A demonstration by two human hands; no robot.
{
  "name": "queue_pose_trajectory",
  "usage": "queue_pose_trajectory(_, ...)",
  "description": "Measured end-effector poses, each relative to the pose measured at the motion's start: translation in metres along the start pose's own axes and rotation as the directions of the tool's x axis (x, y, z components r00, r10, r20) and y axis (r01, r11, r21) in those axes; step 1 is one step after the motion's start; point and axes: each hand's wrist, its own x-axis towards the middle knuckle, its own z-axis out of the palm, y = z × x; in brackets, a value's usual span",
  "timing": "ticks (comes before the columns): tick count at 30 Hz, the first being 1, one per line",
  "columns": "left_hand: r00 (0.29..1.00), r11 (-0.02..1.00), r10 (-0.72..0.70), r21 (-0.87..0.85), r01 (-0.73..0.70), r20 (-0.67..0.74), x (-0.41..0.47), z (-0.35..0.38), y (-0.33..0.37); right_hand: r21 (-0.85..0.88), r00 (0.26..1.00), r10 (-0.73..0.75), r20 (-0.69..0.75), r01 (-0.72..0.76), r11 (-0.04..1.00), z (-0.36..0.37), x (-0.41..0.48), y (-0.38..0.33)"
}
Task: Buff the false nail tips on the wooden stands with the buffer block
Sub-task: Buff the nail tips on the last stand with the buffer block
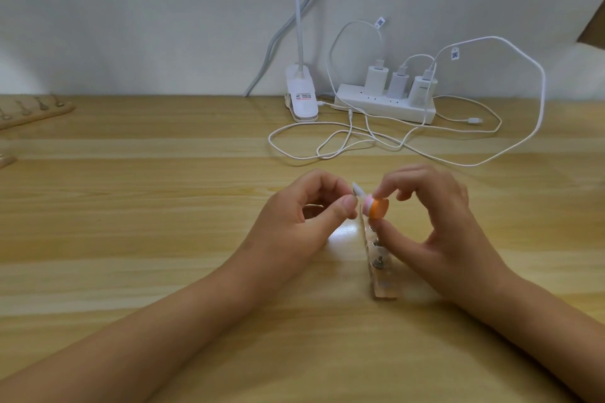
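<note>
A narrow wooden stand [383, 285] lies on the desk between my hands, running away from me, with small metal holders along its top. My left hand [294, 216] pinches a pale false nail tip [357, 190] between thumb and forefinger at the stand's far end. My right hand [435, 222] grips a small orange and pink buffer block [376, 208] between forefinger and thumb. The block touches the nail tip. Most of the stand's far end is hidden behind the block and my fingers.
Another wooden stand [32, 113] with nail holders lies at the far left desk edge. A white clip lamp [301, 98], a power strip [386, 105] with three chargers and loose white cables [360, 141] sit against the wall behind my hands.
</note>
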Motion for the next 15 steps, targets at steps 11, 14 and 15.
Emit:
queue_pose_trajectory(11,1.000,1.000,0.014,-0.002,-0.014,-0.008,-0.002,0.002,0.005,0.084,0.992,0.102,-0.070,-0.096,0.992,-0.004,-0.001,0.009)
queue_pose_trajectory(14,1.000,1.000,0.007,0.000,-0.007,-0.021,-0.001,0.001,0.004,0.134,0.990,0.047,-0.131,-0.029,0.991,-0.006,0.001,0.004)
queue_pose_trajectory(15,1.000,1.000,0.011,-0.001,-0.011,-0.024,-0.001,0.000,0.003,0.147,0.989,0.024,-0.143,-0.003,0.989,-0.005,0.001,0.002)
